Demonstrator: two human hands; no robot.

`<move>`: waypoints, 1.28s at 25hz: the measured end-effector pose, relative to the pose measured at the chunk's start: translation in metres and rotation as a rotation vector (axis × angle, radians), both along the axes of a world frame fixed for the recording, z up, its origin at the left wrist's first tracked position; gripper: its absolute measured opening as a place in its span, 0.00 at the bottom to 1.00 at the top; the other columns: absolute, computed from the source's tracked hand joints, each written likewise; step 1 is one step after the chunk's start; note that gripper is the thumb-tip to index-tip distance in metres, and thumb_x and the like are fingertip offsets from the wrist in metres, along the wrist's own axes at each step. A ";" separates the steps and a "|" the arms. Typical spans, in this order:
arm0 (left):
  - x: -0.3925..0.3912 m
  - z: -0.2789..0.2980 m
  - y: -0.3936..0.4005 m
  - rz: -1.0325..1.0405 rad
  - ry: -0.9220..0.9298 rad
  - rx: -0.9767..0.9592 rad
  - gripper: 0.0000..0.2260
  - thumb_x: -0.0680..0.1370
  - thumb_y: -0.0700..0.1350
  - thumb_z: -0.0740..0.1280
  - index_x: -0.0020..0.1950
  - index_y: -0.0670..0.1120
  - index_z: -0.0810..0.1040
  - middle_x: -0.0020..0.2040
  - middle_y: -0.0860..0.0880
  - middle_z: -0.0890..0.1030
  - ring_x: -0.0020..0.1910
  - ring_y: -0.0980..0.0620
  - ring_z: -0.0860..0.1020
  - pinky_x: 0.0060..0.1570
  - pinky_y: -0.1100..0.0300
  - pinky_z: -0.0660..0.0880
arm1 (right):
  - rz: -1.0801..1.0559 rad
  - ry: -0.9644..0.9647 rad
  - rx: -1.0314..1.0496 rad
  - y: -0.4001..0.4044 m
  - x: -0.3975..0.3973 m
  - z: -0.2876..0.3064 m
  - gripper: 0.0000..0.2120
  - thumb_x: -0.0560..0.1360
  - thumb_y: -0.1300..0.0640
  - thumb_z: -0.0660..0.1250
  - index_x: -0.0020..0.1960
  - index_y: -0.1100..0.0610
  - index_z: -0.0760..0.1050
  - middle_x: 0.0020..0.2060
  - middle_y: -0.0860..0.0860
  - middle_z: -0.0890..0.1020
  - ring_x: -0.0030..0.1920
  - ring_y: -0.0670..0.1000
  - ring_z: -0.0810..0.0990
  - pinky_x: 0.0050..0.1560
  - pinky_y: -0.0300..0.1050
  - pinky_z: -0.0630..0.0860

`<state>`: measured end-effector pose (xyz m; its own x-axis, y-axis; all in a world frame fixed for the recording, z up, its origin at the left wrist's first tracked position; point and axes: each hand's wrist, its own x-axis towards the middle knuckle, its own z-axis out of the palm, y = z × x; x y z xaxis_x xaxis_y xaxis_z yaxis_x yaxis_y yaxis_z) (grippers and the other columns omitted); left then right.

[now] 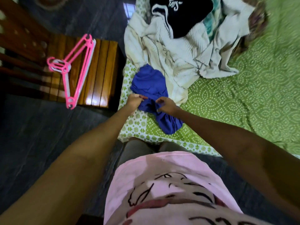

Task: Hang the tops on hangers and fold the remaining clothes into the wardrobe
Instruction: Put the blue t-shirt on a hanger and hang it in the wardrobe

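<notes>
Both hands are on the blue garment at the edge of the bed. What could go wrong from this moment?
1. The blue garment is crumpled and lies at the bed's edge; with the left hand and right hand pinching small parts, the rest may slide to the floor.
2. The pink hangers stick out over the wooden seat's edge, so a bump could knock them down.

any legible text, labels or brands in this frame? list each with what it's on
Black garment: white script lettering, seen upside down and partly folded under; roughly "Sun" or "Sum", not reliably readable.
Pink shirt worn by the person: black and red drawn lines, no letters I can make out.
Pink hangers, blue garment, green bedsheet: no text.
</notes>
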<state>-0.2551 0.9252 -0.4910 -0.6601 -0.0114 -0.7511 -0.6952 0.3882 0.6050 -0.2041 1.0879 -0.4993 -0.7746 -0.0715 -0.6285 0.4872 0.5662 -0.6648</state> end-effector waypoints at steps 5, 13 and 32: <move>-0.042 0.076 0.006 -0.154 0.131 0.046 0.11 0.74 0.29 0.65 0.55 0.32 0.78 0.36 0.47 0.84 0.28 0.64 0.77 0.32 0.75 0.72 | 0.235 0.215 0.121 -0.024 -0.030 0.030 0.25 0.68 0.50 0.71 0.60 0.63 0.75 0.59 0.63 0.73 0.58 0.62 0.73 0.52 0.46 0.69; -0.118 0.190 -0.034 -0.638 0.820 -0.365 0.11 0.70 0.31 0.63 0.47 0.34 0.83 0.46 0.39 0.83 0.47 0.46 0.80 0.52 0.56 0.75 | 0.625 0.152 0.765 0.022 -0.043 0.072 0.27 0.75 0.40 0.62 0.63 0.59 0.72 0.60 0.57 0.73 0.63 0.59 0.69 0.63 0.58 0.63; -0.117 0.248 -0.083 -0.311 0.140 0.164 0.02 0.75 0.36 0.63 0.47 0.41 0.73 0.47 0.40 0.77 0.39 0.51 0.77 0.42 0.61 0.76 | 0.355 -0.417 -0.010 0.064 -0.151 0.252 0.36 0.46 0.46 0.84 0.50 0.60 0.80 0.47 0.56 0.85 0.45 0.53 0.84 0.43 0.45 0.81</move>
